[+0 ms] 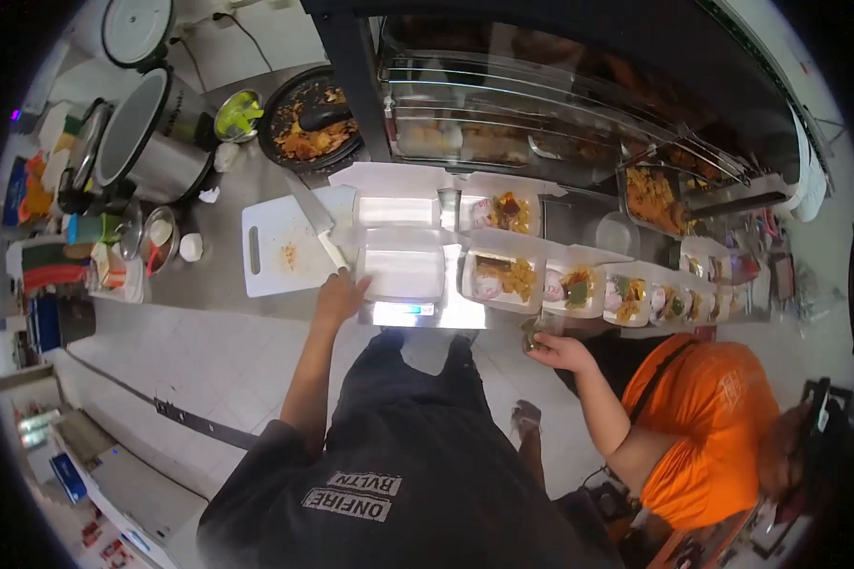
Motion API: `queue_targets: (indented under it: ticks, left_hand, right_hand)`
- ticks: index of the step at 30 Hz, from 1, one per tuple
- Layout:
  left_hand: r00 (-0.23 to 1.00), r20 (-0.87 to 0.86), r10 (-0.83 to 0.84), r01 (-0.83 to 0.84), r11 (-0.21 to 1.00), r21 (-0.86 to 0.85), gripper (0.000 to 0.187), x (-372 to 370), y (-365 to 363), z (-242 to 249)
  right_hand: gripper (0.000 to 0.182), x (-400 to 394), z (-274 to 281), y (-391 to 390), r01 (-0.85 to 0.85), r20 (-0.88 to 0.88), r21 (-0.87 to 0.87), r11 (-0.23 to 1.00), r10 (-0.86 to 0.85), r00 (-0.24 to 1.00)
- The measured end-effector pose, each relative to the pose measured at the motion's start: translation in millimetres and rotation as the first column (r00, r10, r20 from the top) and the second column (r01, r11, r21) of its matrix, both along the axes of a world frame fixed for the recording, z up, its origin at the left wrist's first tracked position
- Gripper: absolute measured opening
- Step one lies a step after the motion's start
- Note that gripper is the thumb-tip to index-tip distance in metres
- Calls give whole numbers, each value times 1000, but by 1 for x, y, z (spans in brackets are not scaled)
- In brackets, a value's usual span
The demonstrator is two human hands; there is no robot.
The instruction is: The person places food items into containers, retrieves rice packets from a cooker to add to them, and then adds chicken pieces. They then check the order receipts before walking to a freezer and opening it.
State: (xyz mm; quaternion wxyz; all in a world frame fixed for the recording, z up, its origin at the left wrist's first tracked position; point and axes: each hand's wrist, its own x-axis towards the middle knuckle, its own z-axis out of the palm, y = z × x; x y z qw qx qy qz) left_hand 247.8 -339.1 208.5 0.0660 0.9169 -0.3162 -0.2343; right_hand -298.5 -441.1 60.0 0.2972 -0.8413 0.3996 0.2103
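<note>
My left hand (340, 296) is at the lower left corner of an open white food box (403, 272), thumb against its edge and fingers apart. A knife (313, 213) lies across the white cutting board (266, 248), its white handle ending beside these fingers. Under the box, a lit blue display (403, 309) shows at the counter's front edge. Behind it sits a second open white box (399, 209). My right hand (526, 413) hangs low at my side, away from the counter; it is too small and blurred to make out its fingers.
Filled food boxes (501, 277) line the counter to the right. A person in orange (702, 427) reaches a hand (555, 351) to the counter edge. A black pan of chopped food (308, 128), a large cooker (157, 133) and a glass display case (560, 104) stand behind.
</note>
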Motion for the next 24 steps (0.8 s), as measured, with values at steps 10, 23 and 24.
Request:
queue_targets:
  ticks: [10, 23, 24]
  left_hand:
    - [979, -123, -161, 128, 961, -245, 36, 34, -5, -31]
    - [968, -223, -111, 61, 973, -221, 50, 42, -9, -11]
    - [969, -226, -97, 54, 980, -191, 53, 41, -8, -10]
  right_hand:
    - [29, 43, -31, 139, 179, 21, -73, 981, -178, 984]
    - [28, 54, -47, 160, 459, 65, 91, 884, -465, 883]
    - [28, 56, -48, 156, 449, 67, 84, 889, -455, 888]
